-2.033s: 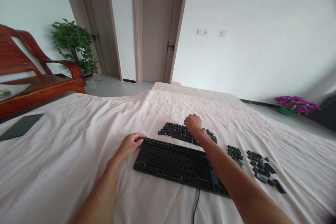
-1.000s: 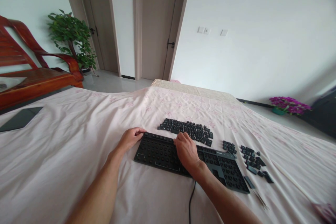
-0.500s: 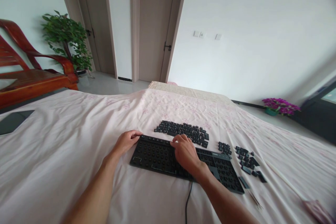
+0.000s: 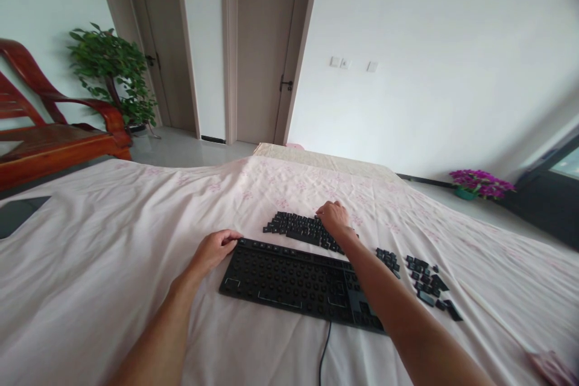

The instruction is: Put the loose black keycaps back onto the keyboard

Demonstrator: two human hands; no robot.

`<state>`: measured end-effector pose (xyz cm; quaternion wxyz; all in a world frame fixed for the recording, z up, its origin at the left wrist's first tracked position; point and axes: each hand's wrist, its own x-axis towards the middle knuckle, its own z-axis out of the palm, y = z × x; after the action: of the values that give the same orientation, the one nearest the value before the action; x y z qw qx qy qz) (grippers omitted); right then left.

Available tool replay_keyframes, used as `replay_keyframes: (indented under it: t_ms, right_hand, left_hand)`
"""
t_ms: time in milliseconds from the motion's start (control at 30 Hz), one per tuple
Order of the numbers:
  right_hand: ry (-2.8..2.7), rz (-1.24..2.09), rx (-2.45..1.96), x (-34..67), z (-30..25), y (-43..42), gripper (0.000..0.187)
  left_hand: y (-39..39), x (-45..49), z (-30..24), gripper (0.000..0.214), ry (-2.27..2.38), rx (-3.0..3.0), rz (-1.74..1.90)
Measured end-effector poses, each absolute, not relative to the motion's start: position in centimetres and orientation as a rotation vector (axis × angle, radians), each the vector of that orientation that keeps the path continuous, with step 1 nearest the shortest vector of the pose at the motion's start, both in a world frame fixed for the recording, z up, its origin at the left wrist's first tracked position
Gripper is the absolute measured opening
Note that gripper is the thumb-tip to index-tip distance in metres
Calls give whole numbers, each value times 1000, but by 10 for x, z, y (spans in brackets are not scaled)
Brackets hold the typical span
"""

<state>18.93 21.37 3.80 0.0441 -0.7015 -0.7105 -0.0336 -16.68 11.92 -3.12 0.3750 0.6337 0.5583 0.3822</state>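
Note:
A black keyboard (image 4: 289, 280) with its keycaps off lies on a pale pink sheet (image 4: 113, 253). My left hand (image 4: 212, 248) rests at the keyboard's far left corner, fingers curled against its edge. My right hand (image 4: 333, 218) reaches past the keyboard and sits on the laid-out block of black keycaps (image 4: 296, 227), fingers bent down onto them; I cannot see whether a cap is between them. Two smaller clusters of loose keycaps (image 4: 427, 283) lie to the right of the keyboard.
The keyboard's cable (image 4: 323, 356) runs toward me. A dark flat slab (image 4: 15, 214) lies at the sheet's left edge. Beyond stand a red wooden bench (image 4: 49, 139), a green plant (image 4: 111, 69), doors and purple flowers (image 4: 479, 183).
My right hand left the middle of the keyboard and went forward onto the block of keycaps. The left hand stayed at the keyboard's corner.

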Motion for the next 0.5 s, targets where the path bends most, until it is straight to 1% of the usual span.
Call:
replay_keyframes:
  t_ms: [300,500]
  right_hand:
    - [-2257,-109,-2178,182,33,228,18]
    - [-2249,-91,-2118,175,46,218,17]
  left_hand:
    - [119,-166,-31,34,1420,1605,978]
    - [120,-167,-33,32,1418,1616,978]
